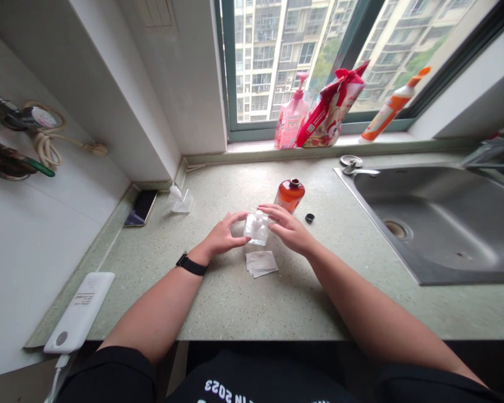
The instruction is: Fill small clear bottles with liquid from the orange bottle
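A small clear square bottle (257, 230) stands on the counter between my two hands. My left hand (224, 234) holds its left side, thumb near the base and fingers along the upper edge. From the right, my right hand (289, 228) curls its fingers at the bottle's whitish neck; the exact contact there is too small to make out. Just behind the right hand is an uncapped amber bottle (291, 193), partly hidden by the fingers. Its likely match, a black cap (309, 218), lies to the right. White folded tissues (262, 263) lie in front of the clear bottle.
On the counter's left are a clear pump bottle (181, 201), a phone (141, 207) and a white power bank (80, 313) with a cable. A steel sink (420, 268) is at right. The windowsill carries a pink pump bottle (292, 120), a red bag (330, 112) and an orange bottle (388, 115).
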The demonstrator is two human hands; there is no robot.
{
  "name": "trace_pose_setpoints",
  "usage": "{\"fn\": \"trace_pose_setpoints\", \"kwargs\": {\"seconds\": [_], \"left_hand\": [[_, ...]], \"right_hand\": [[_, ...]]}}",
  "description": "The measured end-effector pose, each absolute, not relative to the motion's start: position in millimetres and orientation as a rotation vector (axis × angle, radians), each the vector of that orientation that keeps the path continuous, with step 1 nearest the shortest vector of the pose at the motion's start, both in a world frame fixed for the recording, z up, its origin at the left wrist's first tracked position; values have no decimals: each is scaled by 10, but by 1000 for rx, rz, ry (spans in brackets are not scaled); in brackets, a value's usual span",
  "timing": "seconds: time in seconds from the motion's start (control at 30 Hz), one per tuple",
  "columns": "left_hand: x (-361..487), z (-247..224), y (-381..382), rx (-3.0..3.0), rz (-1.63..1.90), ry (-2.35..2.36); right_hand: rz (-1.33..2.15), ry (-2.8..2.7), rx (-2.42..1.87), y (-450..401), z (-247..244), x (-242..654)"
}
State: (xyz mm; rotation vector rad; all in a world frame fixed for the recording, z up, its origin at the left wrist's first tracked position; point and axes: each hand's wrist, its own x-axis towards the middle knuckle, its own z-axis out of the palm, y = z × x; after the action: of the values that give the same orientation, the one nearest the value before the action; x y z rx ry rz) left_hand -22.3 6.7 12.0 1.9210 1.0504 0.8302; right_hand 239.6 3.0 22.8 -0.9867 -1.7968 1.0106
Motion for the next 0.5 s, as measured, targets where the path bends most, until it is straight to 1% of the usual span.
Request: {"fn": "trace_pose_setpoints", "kwargs": {"seconds": [0.23, 0.4, 0.5], "left_hand": [[-212, 133, 59, 1958, 824, 1087], [-212, 145, 39, 1963, 824, 1075], [-211, 139, 40, 1970, 818, 1077]], "right_hand": [[1088, -1666, -1080, 48, 207, 2413], [1237, -1636, -1038, 39, 149, 2361], [1244, -1629, -1040, 41, 131, 2361]]}}
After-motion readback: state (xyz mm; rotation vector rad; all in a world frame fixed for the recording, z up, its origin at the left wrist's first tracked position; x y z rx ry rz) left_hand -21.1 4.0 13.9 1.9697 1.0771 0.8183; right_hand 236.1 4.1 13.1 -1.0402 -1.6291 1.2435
